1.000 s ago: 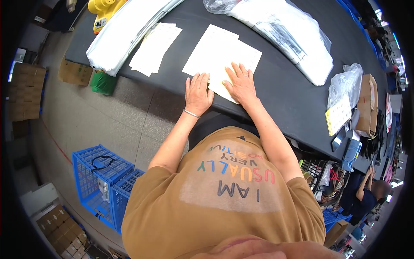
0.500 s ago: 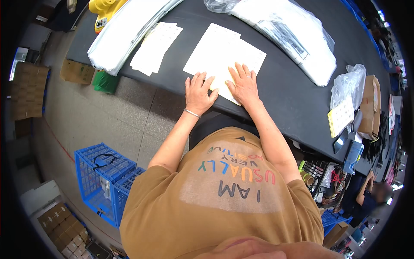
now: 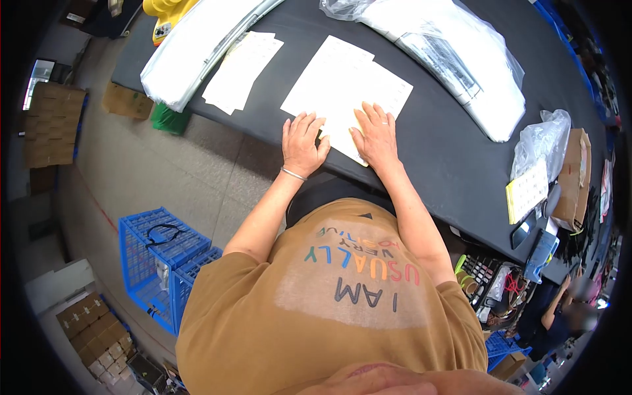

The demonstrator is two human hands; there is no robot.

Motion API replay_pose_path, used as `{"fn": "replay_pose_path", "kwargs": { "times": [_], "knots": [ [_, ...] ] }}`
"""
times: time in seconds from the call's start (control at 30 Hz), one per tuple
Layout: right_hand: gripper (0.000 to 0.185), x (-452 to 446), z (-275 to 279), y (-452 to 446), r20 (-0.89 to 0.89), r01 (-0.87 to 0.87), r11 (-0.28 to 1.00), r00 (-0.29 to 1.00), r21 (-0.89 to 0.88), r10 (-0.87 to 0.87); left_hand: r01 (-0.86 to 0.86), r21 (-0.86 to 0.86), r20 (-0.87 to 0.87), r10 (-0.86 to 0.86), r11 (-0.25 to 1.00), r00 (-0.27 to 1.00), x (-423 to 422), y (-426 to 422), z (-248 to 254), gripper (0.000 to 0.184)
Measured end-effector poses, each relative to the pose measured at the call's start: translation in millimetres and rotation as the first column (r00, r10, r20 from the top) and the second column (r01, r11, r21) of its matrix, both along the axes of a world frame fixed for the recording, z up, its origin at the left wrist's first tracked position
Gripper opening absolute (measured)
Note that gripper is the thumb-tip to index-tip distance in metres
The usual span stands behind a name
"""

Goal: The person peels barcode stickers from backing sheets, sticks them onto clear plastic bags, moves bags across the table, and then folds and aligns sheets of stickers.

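Observation:
Two overlapping white sheets of paper [image 3: 342,85] lie near the front edge of the black table [image 3: 454,178]. My left hand [image 3: 303,143] rests at the lower left of the sheets, fingers apart, with a bracelet at the wrist. My right hand [image 3: 377,137] lies on their lower right part, its thumb spread from the fingers. Neither hand grips anything. To the left is another group of papers [image 3: 242,71], beside a long white plastic-wrapped bundle [image 3: 191,56]. A second wrapped bundle [image 3: 454,59] lies at the upper right.
Right: clear plastic bag [image 3: 543,141], yellow-edged papers [image 3: 526,191], cardboard box [image 3: 573,178], phone [image 3: 523,230] and a tray of small items [image 3: 490,289]. Yellow device [image 3: 168,16] at upper left. Blue crates [image 3: 155,257] stand on the floor. A person [image 3: 550,322] is at far right.
The view has shifted slightly, and the table items appear farther right. My right hand has moved a little down over the sheets; my left hand has hardly moved.

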State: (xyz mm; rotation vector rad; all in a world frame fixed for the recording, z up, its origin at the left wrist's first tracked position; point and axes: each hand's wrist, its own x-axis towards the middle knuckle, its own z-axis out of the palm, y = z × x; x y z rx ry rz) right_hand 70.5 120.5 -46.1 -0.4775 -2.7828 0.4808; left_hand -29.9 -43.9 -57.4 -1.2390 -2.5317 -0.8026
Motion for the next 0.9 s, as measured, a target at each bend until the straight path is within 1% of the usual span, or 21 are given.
{"fn": "replay_pose_path", "kwargs": {
  "times": [0.07, 0.13, 0.23, 0.57, 0.63, 0.73, 0.87, 0.9],
  "knots": [
    [0.043, 0.6, -0.6, -0.1, -0.011, -0.002, 1.0, 1.0, -0.018, 0.001, -0.007, 0.005, 0.0, 0.007, 1.0, 1.0, -0.1, -0.3, 0.2, 0.038],
    [0.039, 2.1, 1.2, 0.5, -0.05, -0.017, 0.999, 0.999, -0.033, 0.015, -0.009, -0.019, -0.02, 0.008, 1.0, 1.0, 0.8, 0.0, 2.4, 0.039],
    [0.037, 4.3, -0.8, 1.8, -0.098, -0.035, 0.996, 0.995, -0.076, 0.028, -0.01, -0.028, -0.023, 0.01, 1.0, 1.0, 1.8, -0.4, 4.5, 0.039],
    [0.031, 6.0, 0.2, 3.9, -0.148, -0.078, 0.983, 0.988, -0.167, 0.053, -0.019, -0.04, -0.055, 0.017, 0.999, 0.998, 1.3, -0.7, 5.3, 0.039],
    [0.029, 6.1, -2.7, 4.8, -0.196, -0.101, 0.976, 0.979, -0.192, 0.063, -0.019, -0.033, -0.058, 0.017, 0.999, 0.998, 0.5, -1.2, 3.8, 0.039],
    [0.026, 6.9, -1.6, 5.4, -0.205, -0.105, 0.97, 0.977, -0.219, 0.06, -0.023, -0.044, -0.071, 0.019, 0.999, 0.997, 0.0, -1.2, 3.8, 0.039],
    [0.024, 6.5, -3.1, 5.6, -0.236, -0.118, 0.965, 0.97, -0.233, 0.062, -0.02, -0.041, -0.07, 0.017, 0.999, 0.997, -0.7, -1.8, 3.2, 0.039],
    [0.022, 6.7, -3.2, 5.5, -0.269, -0.123, 0.966, 0.961, -0.227, 0.059, -0.021, -0.048, -0.073, 0.017, 0.999, 0.997, -1.0, -2.2, 3.5, 0.039]
  ]
}}
